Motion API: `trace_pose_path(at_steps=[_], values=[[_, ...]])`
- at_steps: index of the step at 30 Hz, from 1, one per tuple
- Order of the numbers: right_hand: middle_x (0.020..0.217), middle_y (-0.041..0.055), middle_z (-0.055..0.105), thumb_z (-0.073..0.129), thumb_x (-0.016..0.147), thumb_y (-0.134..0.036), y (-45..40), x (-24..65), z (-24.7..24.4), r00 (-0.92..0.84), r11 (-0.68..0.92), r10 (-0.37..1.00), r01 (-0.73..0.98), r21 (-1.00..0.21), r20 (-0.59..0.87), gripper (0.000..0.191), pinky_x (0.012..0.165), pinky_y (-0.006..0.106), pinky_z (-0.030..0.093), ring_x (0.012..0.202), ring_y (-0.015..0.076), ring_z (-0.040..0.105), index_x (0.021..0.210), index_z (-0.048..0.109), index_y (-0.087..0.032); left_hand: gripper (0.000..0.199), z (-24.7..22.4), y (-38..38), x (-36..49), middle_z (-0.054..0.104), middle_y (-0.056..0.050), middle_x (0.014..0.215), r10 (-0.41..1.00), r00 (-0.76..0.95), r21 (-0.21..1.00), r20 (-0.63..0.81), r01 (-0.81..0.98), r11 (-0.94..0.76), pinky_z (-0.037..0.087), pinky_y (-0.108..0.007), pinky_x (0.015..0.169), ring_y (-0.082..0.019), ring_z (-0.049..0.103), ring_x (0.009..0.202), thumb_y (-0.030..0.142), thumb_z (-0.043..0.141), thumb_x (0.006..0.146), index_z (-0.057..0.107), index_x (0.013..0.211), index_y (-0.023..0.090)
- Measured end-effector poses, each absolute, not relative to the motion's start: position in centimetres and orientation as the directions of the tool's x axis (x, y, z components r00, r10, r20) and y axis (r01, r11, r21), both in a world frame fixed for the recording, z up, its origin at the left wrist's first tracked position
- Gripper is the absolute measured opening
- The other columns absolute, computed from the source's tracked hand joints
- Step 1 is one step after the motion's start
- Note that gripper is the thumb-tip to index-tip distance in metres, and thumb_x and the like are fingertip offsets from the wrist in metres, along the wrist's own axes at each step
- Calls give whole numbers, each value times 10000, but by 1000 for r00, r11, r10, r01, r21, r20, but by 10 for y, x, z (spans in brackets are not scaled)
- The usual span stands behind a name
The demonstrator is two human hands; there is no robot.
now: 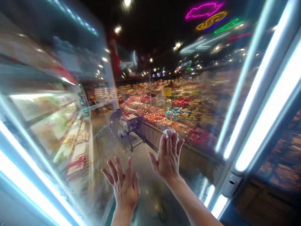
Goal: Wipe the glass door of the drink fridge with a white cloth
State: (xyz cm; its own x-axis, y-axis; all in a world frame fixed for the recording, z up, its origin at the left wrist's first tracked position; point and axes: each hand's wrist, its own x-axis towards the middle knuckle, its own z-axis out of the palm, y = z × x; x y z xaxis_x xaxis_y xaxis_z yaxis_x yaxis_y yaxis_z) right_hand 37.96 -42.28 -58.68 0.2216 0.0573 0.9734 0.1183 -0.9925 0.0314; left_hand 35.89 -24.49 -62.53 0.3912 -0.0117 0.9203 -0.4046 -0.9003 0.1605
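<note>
My right hand (169,157) is raised with its fingers together over a small white cloth (169,132). Only the cloth's crumpled edge shows above the fingertips, and its rest is hidden behind them. The thumb stands out to the left. Lower and to the left, my left hand (124,182) is spread with its fingers apart and holds nothing. Both palms face away, toward a see-through glass pane (145,175) that carries reflections. Whether the left palm touches the glass I cannot tell.
Bright light tubes (256,91) run down the right, with another set of tubes (33,175) at lower left. Beyond the glass are a shopping cart (129,122), heaped produce bins (155,116) and, at left, blurred refrigerated shelves (77,150). Neon signs (211,20) glow above.
</note>
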Motion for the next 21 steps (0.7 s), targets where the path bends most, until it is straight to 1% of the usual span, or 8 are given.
trace_pose_path(at_steps=[3, 5, 8, 10, 14, 17, 19, 21], values=[[1752, 145, -73, 386, 1044, -415, -381, 379, -601, 223, -987, 111, 140, 81, 968, 832, 1305, 607, 139, 1633, 321, -48, 1654, -16, -17, 907, -622, -213, 360, -68, -30, 1768, -39, 380, 133, 924, -414, -900, -57, -700, 1281, -338, -115, 1623, 114, 577, 934, 100, 1652, 394], [1753, 150, -83, 373, 1049, -426, -356, 380, -604, 224, -985, 117, 153, 83, 968, 828, 1314, 578, 106, 1633, 317, -49, 1651, -8, -4, 905, -616, -193, 364, -76, -32, 1767, -67, 366, 104, 928, -429, -897, -61, -699, 1280, -340, -126, 1620, 130, 582, 934, 99, 1653, 392], [1750, 155, -98, 418, 1034, -478, -326, 384, -594, 223, -984, 95, 167, 58, 970, 891, 1306, 599, 129, 1627, 339, -79, 1654, -24, -16, 897, -605, -169, 372, -99, -14, 1762, -105, 360, 82, 927, -469, -880, -61, -706, 1276, -349, -140, 1613, 170, 593, 937, 103, 1648, 408], [1752, 158, -69, 443, 1025, -484, -313, 387, -591, 234, -983, 100, 171, 61, 967, 910, 1299, 611, 161, 1626, 346, -78, 1660, -29, -34, 883, -601, -158, 377, -107, -1, 1759, -101, 364, 101, 926, -497, -862, -68, -716, 1269, -351, -141, 1610, 190, 598, 942, 113, 1644, 419], [1754, 169, 57, 437, 1023, -427, -300, 388, -596, 250, -981, 145, 160, 107, 957, 876, 1307, 589, 168, 1635, 297, -48, 1662, -28, -49, 863, -600, -150, 383, -63, 0, 1760, -41, 372, 172, 927, -522, -836, -62, -767, 1245, -367, -101, 1614, 172, 597, 941, 156, 1636, 431], [1748, 188, 107, 466, 1002, -411, -304, 390, -569, 237, -986, 114, 144, 81, 965, 908, 1293, 631, 168, 1634, 327, -18, 1665, -51, -69, 852, -596, -152, 385, -47, 0, 1761, -31, 382, 193, 923, -534, -823, -33, -772, 1252, -373, -76, 1616, 166, 603, 940, 183, 1632, 431], [1752, 190, 70, 451, 1004, -422, -309, 392, -543, 237, -992, 74, 120, 46, 969, 915, 1283, 667, 146, 1630, 360, -6, 1665, -83, -84, 836, -590, -156, 387, -50, 5, 1760, -38, 378, 191, 925, -548, -814, -30, -770, 1255, -380, -86, 1612, 178, 604, 945, 197, 1630, 430], [1755, 182, 25, 420, 1019, -437, -313, 392, -533, 227, -993, 71, 107, 48, 971, 897, 1286, 666, 128, 1629, 357, -23, 1663, -96, -83, 808, -583, -161, 388, -38, -5, 1761, -39, 374, 196, 927, -568, -799, -20, -785, 1245, -408, -74, 1604, 196, 606, 948, 230, 1624, 427]])
